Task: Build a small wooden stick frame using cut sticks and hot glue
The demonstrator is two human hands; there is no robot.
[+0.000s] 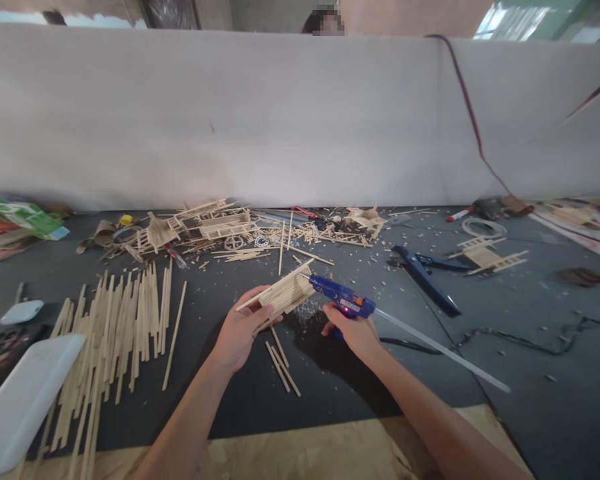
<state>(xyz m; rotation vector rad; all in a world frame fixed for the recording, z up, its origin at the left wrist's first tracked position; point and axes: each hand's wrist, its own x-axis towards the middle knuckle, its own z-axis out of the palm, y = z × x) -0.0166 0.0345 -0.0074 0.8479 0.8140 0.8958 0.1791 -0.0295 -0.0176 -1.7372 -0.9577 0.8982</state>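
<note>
While both forearms enter from the bottom of the frame, the left hand point(240, 331) sits just left of centre with its fingers curled around a panel of glued wooden sticks point(281, 295), thumb on the near edge and fingers wrapped beneath, holding the panel tilted up toward the right. Just right of centre, the right hand point(354, 331) grips a blue glue gun point(341, 297), fingers closed around its handle, with the nozzle pointed left and meeting the upper right end of the panel; a small red light shows on the gun body. A clear glue stick point(440, 353) projects from the rear of the gun and runs toward the lower right. Three loose short sticks point(281, 364) lie on the dark table mat point(530, 373) directly below the panel, between the two hands. A large spread of long wooden sticks point(111, 327) lies at lower left, with a white flat object point(23, 400) overlapping its near edge. Upper centre left, against the white partition point(280, 113), rests a heap of partly built stick models point(200, 228) amid offcuts. Right of centre lie blue-handled cutters point(427, 273), and beyond them a small stick frame point(486, 256). A red cable point(473, 120) descends over the partition at upper right. Another person's head shows above the partition at top centre
</note>
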